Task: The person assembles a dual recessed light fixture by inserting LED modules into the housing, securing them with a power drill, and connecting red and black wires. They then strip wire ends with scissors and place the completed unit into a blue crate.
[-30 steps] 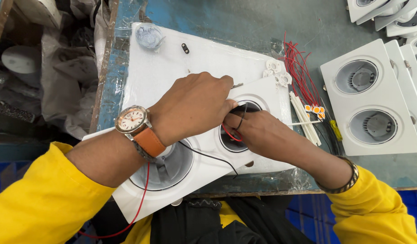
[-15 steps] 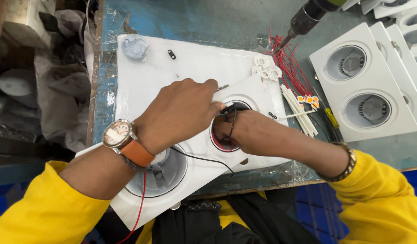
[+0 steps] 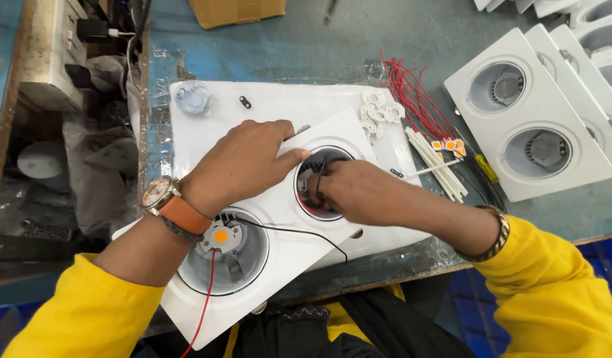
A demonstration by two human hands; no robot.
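A white two-socket downlight housing (image 3: pixel 273 265) lies tilted on a white pad (image 3: pixel 279 106). My left hand (image 3: pixel 243 162) presses down on the housing's upper edge, thumb at the rim of the far socket (image 3: pixel 309 179). My right hand (image 3: pixel 356 192) reaches into that socket, fingers curled on red and black wires inside. The near socket (image 3: pixel 223 252) holds a small white plate with an orange LED chip; a red wire (image 3: pixel 203 311) and a black wire (image 3: pixel 299 232) run from it. An orange-strapped watch (image 3: pixel 170 205) sits on my left wrist.
Red wires (image 3: pixel 412 93), white tubes (image 3: pixel 438 166), small white LED holders (image 3: pixel 375 113) and orange chips (image 3: pixel 450 144) lie right of the pad. Finished white housings (image 3: pixel 525 113) are stacked at right. A cardboard box (image 3: pixel 236 10) sits at the far edge; cluttered bin at left.
The camera view has shifted, so the work sits lower and more central. My right hand has pushed deeper into the far socket. A power tool seen at the top right half a second ago is gone.
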